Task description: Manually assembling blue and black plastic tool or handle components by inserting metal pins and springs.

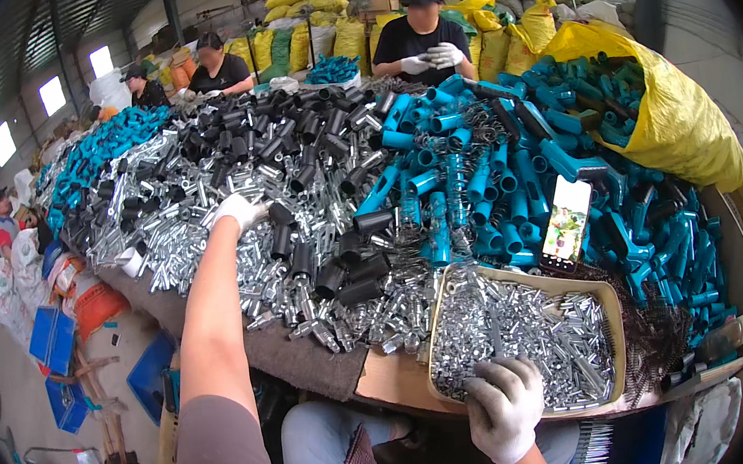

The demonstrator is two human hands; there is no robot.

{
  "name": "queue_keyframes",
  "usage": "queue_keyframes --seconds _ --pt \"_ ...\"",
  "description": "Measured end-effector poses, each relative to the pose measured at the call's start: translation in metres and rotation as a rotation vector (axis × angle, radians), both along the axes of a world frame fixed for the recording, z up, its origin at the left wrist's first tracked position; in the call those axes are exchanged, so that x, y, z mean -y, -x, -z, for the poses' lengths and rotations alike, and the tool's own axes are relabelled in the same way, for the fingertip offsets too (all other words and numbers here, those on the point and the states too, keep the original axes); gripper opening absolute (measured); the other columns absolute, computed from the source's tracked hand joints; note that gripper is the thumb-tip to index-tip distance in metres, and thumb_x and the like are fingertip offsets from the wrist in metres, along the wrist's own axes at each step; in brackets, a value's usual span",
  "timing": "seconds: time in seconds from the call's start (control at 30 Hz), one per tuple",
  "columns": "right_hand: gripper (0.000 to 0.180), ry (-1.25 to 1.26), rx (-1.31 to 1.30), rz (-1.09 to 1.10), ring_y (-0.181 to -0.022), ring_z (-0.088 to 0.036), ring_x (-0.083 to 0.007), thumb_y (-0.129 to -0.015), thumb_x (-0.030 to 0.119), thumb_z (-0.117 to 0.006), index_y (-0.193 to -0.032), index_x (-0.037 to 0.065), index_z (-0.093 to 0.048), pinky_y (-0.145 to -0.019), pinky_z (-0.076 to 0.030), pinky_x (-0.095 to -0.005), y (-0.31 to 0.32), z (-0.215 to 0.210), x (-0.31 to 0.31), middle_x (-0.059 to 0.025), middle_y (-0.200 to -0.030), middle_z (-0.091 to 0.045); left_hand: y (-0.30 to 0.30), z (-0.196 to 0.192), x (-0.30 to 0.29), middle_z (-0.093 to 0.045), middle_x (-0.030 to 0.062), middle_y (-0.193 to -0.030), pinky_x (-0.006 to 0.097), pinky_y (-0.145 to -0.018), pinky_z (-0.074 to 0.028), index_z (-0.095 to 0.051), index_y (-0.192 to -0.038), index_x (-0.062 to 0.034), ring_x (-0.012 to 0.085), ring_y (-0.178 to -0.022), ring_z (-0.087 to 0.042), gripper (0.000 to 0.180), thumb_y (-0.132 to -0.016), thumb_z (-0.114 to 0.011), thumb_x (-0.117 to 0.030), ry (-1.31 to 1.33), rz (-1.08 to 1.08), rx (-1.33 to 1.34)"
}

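A: The person's left hand (239, 212), gloved in white, is stretched far out over the heap, its fingers curled down onto the small silver metal tubes (204, 205) just beside a black plastic sleeve (280, 213). Whether anything is actually pinched there, the view does not show.

B: And the right hand (504, 407)?

A: Near, at the table edge. Its gloved fingers rest bent over the near rim of the cardboard tray (614, 296), touching the silver pins (521, 334) heaped inside; a firm grip cannot be told.

B: What might go wrong?

A: The tray juts over the table's near edge. Weight from that hand could probably tip it and spill the pins. The long left reach also leans across loose tubes, which may roll off the near left side.

B: The phone (565, 221)?

A: Propped upright among the teal plastic parts (475, 174), right of centre. A slide in that pile could knock it flat. Two workers at the far side have their own gloved hands well apart.
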State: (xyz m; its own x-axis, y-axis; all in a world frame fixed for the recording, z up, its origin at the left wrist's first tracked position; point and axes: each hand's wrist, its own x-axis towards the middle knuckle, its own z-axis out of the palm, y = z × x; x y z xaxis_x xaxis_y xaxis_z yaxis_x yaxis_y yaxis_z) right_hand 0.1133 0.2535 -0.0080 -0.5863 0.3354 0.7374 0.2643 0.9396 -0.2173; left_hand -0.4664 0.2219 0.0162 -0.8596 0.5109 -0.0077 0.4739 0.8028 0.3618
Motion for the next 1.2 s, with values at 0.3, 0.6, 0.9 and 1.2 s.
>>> queue_keyframes --seconds 0.3,0.6,0.9,1.2 --pt "0.029 0.012 -0.018 0.012 -0.104 -0.059 -0.0348 -0.073 0.002 -0.067 -0.101 0.010 -0.064 -0.097 -0.043 -0.0520 0.005 -0.001 0.005 -0.0099 -0.105 -0.063 -0.082 0.012 -0.037 -0.062 0.0065 -0.063 0.036 -0.052 -0.043 -0.067 -0.072 0.0013 0.0166 -0.052 -0.053 0.039 -0.075 -0.073 -0.037 -0.273 0.351 0.227" --pt "0.029 -0.006 0.017 0.042 -0.103 -0.059 -0.0327 -0.069 0.005 -0.069 -0.098 0.011 -0.067 -0.097 -0.043 -0.0533 0.007 0.006 0.003 -0.0088 -0.103 -0.064 -0.122 -0.023 -0.045 -0.074 0.0184 -0.090 0.035 -0.078 -0.053 -0.076 -0.100 -0.0039 0.0308 -0.082 -0.070 0.059 -0.076 -0.070 -0.057 -0.157 0.686 0.045" --pt "0.030 -0.030 0.066 0.095 -0.102 -0.060 -0.0314 -0.069 0.007 -0.071 -0.098 0.013 -0.068 -0.095 -0.043 -0.0534 0.005 0.001 0.004 -0.0078 -0.104 -0.065 -0.005 -0.003 -0.003 -0.072 0.0177 -0.112 0.044 -0.087 -0.056 -0.074 -0.105 -0.0065 0.0336 -0.100 -0.071 0.047 -0.078 -0.075 -0.044 -0.015 -0.097 -0.216" --pt "0.030 0.011 -0.008 -0.035 -0.100 -0.062 -0.0302 -0.071 0.009 -0.075 -0.100 0.011 -0.068 -0.089 -0.048 -0.0472 0.009 -0.001 -0.001 -0.0078 -0.106 -0.065 -0.075 -0.018 -0.002 -0.074 0.0209 -0.097 0.040 -0.078 -0.057 -0.072 -0.106 0.0003 0.0301 -0.088 -0.073 0.039 -0.082 -0.072 -0.030 -0.362 0.289 -0.297"
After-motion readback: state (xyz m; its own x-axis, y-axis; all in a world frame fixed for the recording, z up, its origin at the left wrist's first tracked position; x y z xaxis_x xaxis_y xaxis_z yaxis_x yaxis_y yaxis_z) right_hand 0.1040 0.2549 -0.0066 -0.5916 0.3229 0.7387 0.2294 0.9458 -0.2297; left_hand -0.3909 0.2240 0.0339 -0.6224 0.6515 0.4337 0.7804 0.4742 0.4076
